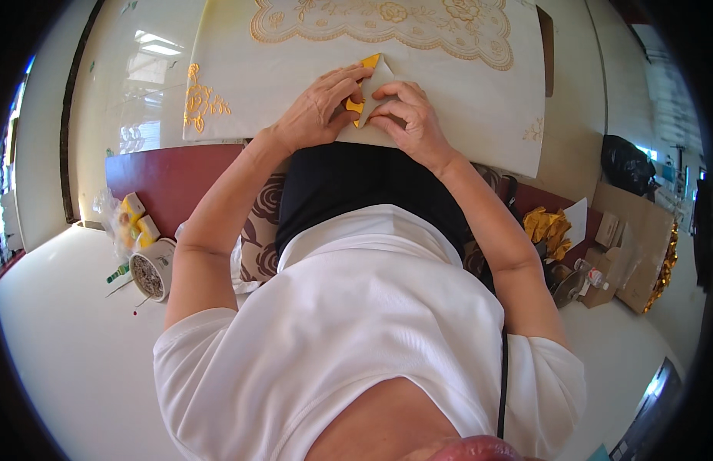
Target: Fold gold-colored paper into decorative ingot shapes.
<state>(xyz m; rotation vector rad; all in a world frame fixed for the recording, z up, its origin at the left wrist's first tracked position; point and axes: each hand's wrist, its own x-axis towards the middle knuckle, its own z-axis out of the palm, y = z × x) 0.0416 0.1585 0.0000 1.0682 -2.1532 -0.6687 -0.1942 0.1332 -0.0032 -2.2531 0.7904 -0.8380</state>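
Observation:
A sheet of folded paper (pixel 378 77), gold on one face and pale on the other, stands between my hands in a pointed diamond shape at the near part of the table. My left hand (pixel 323 104) has its fingers curled over the gold side, the thumb pressing near the lower point. On the pale side, my right hand (pixel 409 120) pinches the paper's edge between thumb and fingers. Some of the paper is covered by my left fingers. Beneath both hands lies a white tablecloth (pixel 456 100).
Lace-patterned gold embroidery (pixel 387 27) crosses the cloth's far part. To my left are a white bucket (pixel 163 261) with grainy contents and a clear plastic bag (pixel 111 219). At right sit crumpled gold paper (pixel 548 230), a cardboard box (pixel 641 242) and a black plastic bag (pixel 628 164).

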